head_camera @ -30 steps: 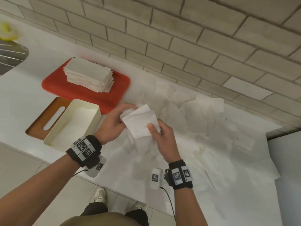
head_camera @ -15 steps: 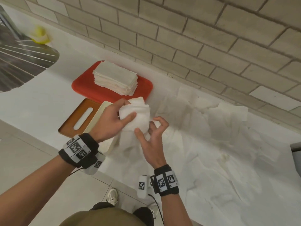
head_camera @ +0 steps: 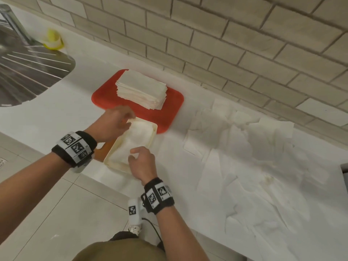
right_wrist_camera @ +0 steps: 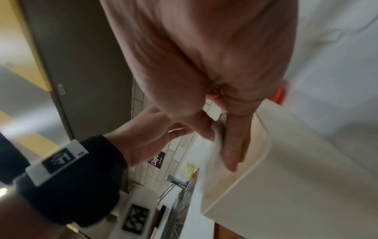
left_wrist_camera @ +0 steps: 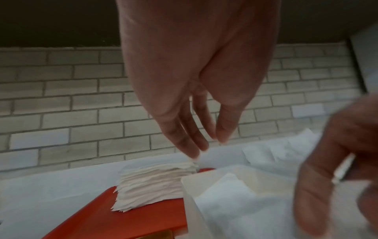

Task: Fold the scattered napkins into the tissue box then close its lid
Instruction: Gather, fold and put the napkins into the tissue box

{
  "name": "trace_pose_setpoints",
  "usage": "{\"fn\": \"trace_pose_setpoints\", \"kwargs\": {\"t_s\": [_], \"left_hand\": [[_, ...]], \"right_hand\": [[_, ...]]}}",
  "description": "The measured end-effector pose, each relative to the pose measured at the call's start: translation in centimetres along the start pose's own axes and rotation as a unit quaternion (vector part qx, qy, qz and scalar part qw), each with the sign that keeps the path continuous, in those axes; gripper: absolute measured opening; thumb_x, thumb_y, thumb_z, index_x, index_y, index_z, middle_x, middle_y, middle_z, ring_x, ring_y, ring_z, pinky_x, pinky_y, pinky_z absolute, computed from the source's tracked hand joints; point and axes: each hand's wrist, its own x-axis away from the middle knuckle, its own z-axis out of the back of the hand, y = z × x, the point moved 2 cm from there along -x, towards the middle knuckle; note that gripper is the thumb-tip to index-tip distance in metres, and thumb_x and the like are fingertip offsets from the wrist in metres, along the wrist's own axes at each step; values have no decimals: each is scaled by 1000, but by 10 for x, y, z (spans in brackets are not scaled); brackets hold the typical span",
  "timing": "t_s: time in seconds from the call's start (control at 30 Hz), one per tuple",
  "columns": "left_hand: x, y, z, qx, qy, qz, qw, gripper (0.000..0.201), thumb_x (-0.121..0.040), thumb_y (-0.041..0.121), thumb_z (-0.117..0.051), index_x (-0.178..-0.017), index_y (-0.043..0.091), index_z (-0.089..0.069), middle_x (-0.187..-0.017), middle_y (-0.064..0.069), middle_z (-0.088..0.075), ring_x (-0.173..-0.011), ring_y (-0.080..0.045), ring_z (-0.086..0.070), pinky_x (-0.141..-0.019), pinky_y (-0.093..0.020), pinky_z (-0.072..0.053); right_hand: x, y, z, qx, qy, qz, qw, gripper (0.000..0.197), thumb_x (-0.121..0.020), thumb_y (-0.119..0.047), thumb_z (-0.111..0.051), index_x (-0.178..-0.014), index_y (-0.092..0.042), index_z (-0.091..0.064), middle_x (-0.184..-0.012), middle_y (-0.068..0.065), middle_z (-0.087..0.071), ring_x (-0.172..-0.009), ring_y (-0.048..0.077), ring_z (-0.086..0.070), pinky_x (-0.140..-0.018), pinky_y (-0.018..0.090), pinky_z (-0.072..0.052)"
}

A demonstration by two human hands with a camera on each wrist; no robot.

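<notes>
The cream tissue box (head_camera: 154, 132) stands open on the white counter, with a white napkin (head_camera: 136, 138) lying inside it. My left hand (head_camera: 130, 121) hovers over the box's far left corner; in the left wrist view its fingers (left_wrist_camera: 185, 142) hang straight and hold nothing. At the near end of the box, my right hand (head_camera: 133, 155) has the napkin's edge (right_wrist_camera: 216, 137) pinched between thumb and fingers against the box wall (right_wrist_camera: 286, 161). The wooden lid (head_camera: 106, 147) lies left of the box, mostly under my left wrist. Several loose napkins (head_camera: 244, 147) are scattered to the right.
A red tray (head_camera: 171, 110) behind the box carries a tall stack of folded napkins (head_camera: 141, 89). A steel sink drainer (head_camera: 28, 72) and a yellow item (head_camera: 53, 40) sit at the far left. A brick wall runs along the counter's back; the front edge drops to a tiled floor.
Both hands carried the folded napkin left and down from mid-air into the box. The left hand has let go of it; the view has swung left towards the sink.
</notes>
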Motion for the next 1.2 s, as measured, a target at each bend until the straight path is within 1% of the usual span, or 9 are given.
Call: {"fn": "trace_pose_setpoints", "kwargs": {"t_s": [0.1, 0.27, 0.37, 0.53, 0.73, 0.9, 1.03, 1.1, 1.2], "left_hand": [[0, 4, -38, -92, -179, 7, 979, 34, -101, 25, -72, -132, 31, -59, -141, -1, -58, -124, -27, -62, -102, -40, -51], [3, 10, -81, -213, -347, 9, 914, 108, -80, 35, -93, -165, 29, -27, -169, -3, -25, -144, -30, -46, -115, -44, -46], [-1, 22, -69, -214, -323, 24, 922, 112, -76, 29, -96, -165, 28, -28, -167, -3, -28, -143, -30, -49, -111, -45, -50], [-5, 87, -47, -144, -125, -29, 981, 61, -97, 35, -77, -149, 25, -48, -150, -1, -52, -125, -28, -63, -95, -41, -57], [-4, 155, -104, 27, -79, -61, 995, 45, -97, 52, -69, -132, 25, -61, -127, 5, -67, -112, -20, -67, -93, -40, -58], [11, 174, -161, 280, -143, 114, 943, 109, -70, 61, -95, -156, 33, -34, -142, 10, -54, -126, -12, -58, -106, -34, -52], [20, 175, -176, 459, -139, 156, 864, 54, -90, 28, -87, -137, 17, -64, -129, -1, -77, -120, -23, -74, -107, -54, -57], [25, 176, -172, 454, -118, 151, 870, 35, -102, 24, -73, -136, 18, -66, -122, 0, -80, -115, -23, -76, -103, -57, -58], [26, 179, -161, 464, -71, 174, 865, 30, -107, 23, -66, -137, 21, -63, -116, -2, -82, -109, -23, -78, -97, -54, -61]], "right_hand": [[3, -9, 1, 46, -51, -10, 998, 51, -103, -27, -63, -153, -18, -55, -149, 11, -60, -131, 31, -64, -110, 39, -54], [12, 35, 74, -58, 68, 20, 996, 13, -103, -13, -69, -111, -22, -71, -96, 5, -82, -83, 18, -82, -86, 37, -67], [6, 91, 149, 96, 265, -12, 959, 9, -102, -25, -64, -110, -22, -67, -104, 8, -80, -101, 31, -77, -92, 44, -62], [4, 172, 231, 159, 326, -249, 898, 105, -96, -58, -73, -161, 4, -19, -163, 29, -32, -151, 47, -34, -118, 55, -40], [1, 186, 242, 38, 267, -127, 955, 58, -101, -33, -76, -148, -4, -56, -144, 12, -64, -139, 35, -57, -107, 36, -47], [41, 158, 231, -120, 128, 65, 982, 33, -98, -26, -81, -130, -22, -73, -121, -10, -80, -113, 9, -75, -100, 34, -61], [42, 151, 245, -113, 30, 100, 988, 35, -99, -12, -78, -132, -19, -69, -124, -9, -78, -115, 12, -75, -96, 31, -60], [25, 158, 269, -50, 69, 79, 993, 34, -94, -2, -76, -122, -21, -68, -118, -8, -78, -112, 17, -75, -93, 30, -59], [-10, 163, 327, 73, 322, 43, 943, 39, -92, -18, -79, -127, -16, -62, -127, 6, -66, -117, 34, -67, -100, 40, -54]]}}
